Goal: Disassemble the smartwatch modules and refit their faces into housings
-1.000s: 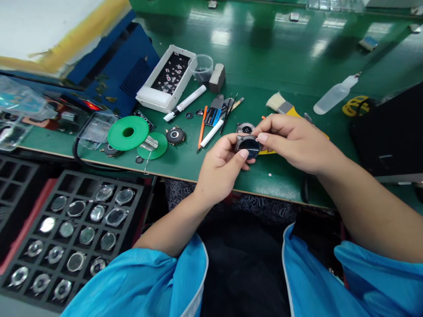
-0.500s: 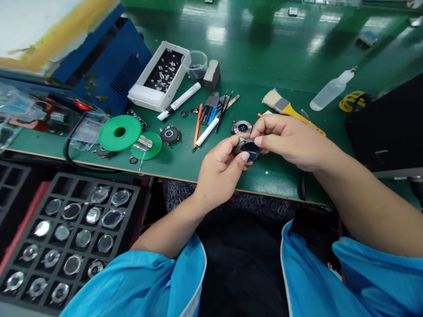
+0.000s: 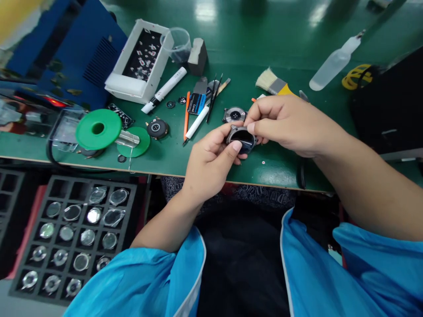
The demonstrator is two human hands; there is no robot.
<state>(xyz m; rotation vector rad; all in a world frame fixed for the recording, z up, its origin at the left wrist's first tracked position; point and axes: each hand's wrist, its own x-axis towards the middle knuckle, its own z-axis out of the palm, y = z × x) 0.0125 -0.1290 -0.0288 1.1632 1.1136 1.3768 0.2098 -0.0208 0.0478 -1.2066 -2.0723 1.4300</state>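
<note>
My left hand [image 3: 209, 160] grips a round smartwatch [image 3: 245, 143] with a dark glossy face and a grey metal rim, its thumb lying on the face. At the watch's upper right edge, the thumb and forefinger of my right hand [image 3: 287, 123] are pinched together, with other fingertips showing beside the rim. Whether a small part sits in that pinch is hidden. Just behind my hands lies a round silver watch back [image 3: 235, 115] with a black sensor centre. A tiny white-and-red piece [image 3: 263, 162] rests on the green bench [image 3: 280, 169] near its front edge.
Left on the bench are a green wire spool [image 3: 98, 129], a black watch back [image 3: 157, 128], a marker [image 3: 164, 90] and a white box [image 3: 132, 90] of small parts. A brush [image 3: 271, 82] and bottle [image 3: 335, 64] lie right. A foam tray [image 3: 74, 226] of watches stands lower left.
The view has shifted, so bench items sit a little higher and further left. Both hands stay on the watch, whose dark face and rim now show more fully.
</note>
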